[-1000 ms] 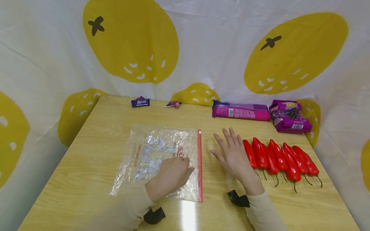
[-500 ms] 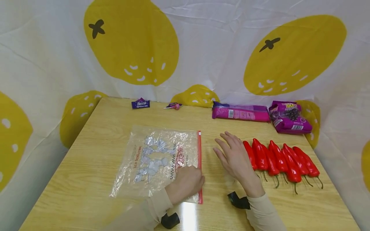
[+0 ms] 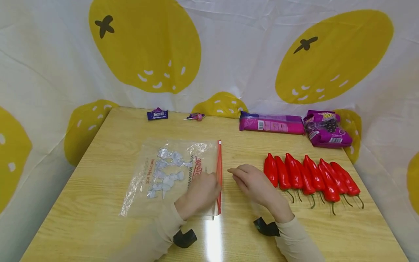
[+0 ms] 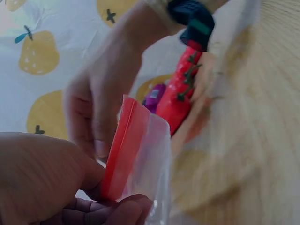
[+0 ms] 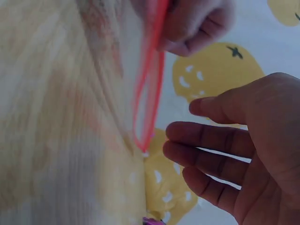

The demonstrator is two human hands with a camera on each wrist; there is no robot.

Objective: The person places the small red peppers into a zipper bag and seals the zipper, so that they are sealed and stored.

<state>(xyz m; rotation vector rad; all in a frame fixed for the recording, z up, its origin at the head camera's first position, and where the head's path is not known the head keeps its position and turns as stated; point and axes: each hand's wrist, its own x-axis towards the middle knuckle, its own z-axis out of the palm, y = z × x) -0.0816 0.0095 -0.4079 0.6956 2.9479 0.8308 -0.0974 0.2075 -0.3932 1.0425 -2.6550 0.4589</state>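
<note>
Two black gadgets (image 3: 184,238) sit closest to me, one at each wrist of the two tan sleeves (image 3: 296,234). Then two bare hands: the left hand (image 3: 201,191) has thumb and fingers pinching the red edge of one clear printed zip bag (image 3: 170,174), which lies mid-table (image 3: 82,203), its red mouth gaping a bit. The right hand (image 3: 256,183) is just beside that edge, fingers loosely bent, thumb apart from them, holding nothing. On its other side, I count eight red peppers (image 3: 306,182) side by side in one row, stems mostly towards me. Far edge: one long pink-purple pack (image 3: 278,124), one chunky purple bag (image 3: 327,130), one lollipop (image 3: 197,116), one blue-wrapped sweet (image 3: 157,115). Behind everything, a white cloth (image 3: 235,51) with yellow fruit.
</note>
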